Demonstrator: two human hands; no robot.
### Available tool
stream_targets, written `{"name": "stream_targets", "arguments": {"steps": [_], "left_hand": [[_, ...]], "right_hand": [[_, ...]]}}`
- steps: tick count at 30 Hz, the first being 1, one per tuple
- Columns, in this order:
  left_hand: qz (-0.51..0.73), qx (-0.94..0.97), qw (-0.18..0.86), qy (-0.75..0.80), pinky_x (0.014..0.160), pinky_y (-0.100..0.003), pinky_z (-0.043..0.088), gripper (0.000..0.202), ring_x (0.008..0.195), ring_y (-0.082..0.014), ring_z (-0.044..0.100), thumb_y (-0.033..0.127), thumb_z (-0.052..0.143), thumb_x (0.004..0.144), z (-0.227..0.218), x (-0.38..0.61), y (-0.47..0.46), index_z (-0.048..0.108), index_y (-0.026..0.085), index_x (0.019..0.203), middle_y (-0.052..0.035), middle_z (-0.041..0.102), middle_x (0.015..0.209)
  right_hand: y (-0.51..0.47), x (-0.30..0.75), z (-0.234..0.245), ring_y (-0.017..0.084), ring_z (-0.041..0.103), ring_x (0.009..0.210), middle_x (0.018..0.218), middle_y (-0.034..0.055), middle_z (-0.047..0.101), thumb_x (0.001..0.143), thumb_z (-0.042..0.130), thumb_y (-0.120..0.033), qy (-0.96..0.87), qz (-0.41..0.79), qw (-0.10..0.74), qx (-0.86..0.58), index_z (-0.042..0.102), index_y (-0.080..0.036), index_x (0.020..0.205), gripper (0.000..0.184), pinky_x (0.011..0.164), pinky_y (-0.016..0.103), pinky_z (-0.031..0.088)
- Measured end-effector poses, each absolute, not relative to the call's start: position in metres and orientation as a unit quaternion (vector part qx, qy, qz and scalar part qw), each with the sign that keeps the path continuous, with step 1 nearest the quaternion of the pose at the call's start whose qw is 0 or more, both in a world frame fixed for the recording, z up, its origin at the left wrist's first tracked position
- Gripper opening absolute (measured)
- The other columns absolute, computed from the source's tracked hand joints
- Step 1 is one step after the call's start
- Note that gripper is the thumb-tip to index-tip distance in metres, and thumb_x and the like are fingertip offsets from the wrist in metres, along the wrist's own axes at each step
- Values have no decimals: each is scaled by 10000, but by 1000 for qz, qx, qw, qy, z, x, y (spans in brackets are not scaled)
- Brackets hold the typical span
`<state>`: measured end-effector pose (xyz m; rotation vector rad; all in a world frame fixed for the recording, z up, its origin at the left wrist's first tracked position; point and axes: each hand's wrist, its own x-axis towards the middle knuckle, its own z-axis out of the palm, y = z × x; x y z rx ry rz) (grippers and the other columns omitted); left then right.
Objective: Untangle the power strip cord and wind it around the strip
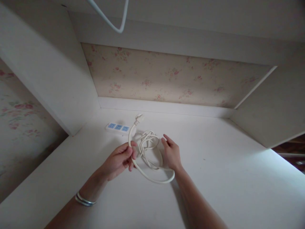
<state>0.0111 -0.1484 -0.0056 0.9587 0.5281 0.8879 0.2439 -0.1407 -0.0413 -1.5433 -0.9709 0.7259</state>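
Note:
A white power cord (154,181) is pinched between the thumb and fingers of my left hand (121,157). Its plug (139,118) sticks up above that hand, pointing away from me. The rest of the cord forms a loose tangle of loops between my hands. Just right of the loops is my right hand (171,152), its thumb and index finger apart and nothing visible between them; its other fingers are hidden. Behind my left hand a white power strip (118,127) with blue socket faces lies on the white surface.
The white desktop (214,178) runs back to a low ledge (166,107) under floral wallpaper (152,76). White panels (45,63) stand at left and right. A pale bent rod or cable (120,28) hangs in view at the top.

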Motion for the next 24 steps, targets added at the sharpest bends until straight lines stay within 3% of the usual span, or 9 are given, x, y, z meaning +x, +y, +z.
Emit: {"name": "stream_targets", "arguments": {"steps": [2,5,9,11,14,18,21,24], "left_hand": [[434,426,755,245,436,-167,426,289,443,-61,557,388,683,809,-7,12,-147,568,207,1003,44,608,703],[478,399,742,248,465,-166,456,286,473,-62,579,361,706,795,-5,13,-145,574,218,1004,50,620,713],[516,374,724,264,506,-173,494,325,490,-51,573,331,716,790,-3,15,-143,587,222,1068,51,625,730],[520,370,718,277,555,-201,529,351,478,-43,556,336,711,794,-3,15,-143,587,227,1103,57,624,733],[513,375,717,287,642,-246,560,378,465,-33,541,346,706,798,-3,16,-144,589,231,1139,58,624,740],[480,411,723,281,715,-282,555,393,475,-38,550,335,670,831,-3,17,-148,583,229,1199,36,631,784],[449,427,739,265,741,-284,536,385,504,-38,558,304,647,853,-3,19,-152,584,247,1228,24,629,822],[417,434,761,243,714,-263,517,422,582,-65,583,282,677,827,-4,21,-154,595,252,1240,2,627,850]], "right_hand": [[-141,246,-37,149,513,625,734,16,640,774,612,-506,-384,342,593,-620,708,-160,1041,447,622,265,394],[-144,247,-31,113,391,509,547,-40,469,804,602,-504,-376,358,654,-549,704,-156,891,373,522,242,319],[-162,243,-21,140,498,650,652,3,546,881,525,-478,-496,340,666,-441,710,-177,875,353,637,258,396],[-173,240,-14,156,545,712,729,19,611,871,553,-464,-584,384,606,-380,711,-190,969,330,699,279,429],[-186,233,-2,152,563,699,793,29,674,784,686,-426,-665,496,449,-332,685,-186,1107,402,703,282,448],[-194,226,9,115,514,617,776,27,687,689,772,-391,-683,593,262,-336,714,-170,1060,436,629,244,435],[-196,224,12,92,477,566,692,-3,656,666,784,-381,-690,619,190,-322,727,-174,1026,419,576,214,414],[-196,224,11,84,484,530,652,-4,631,720,741,-391,-665,651,188,-315,720,-155,1026,387,517,195,386]]}}
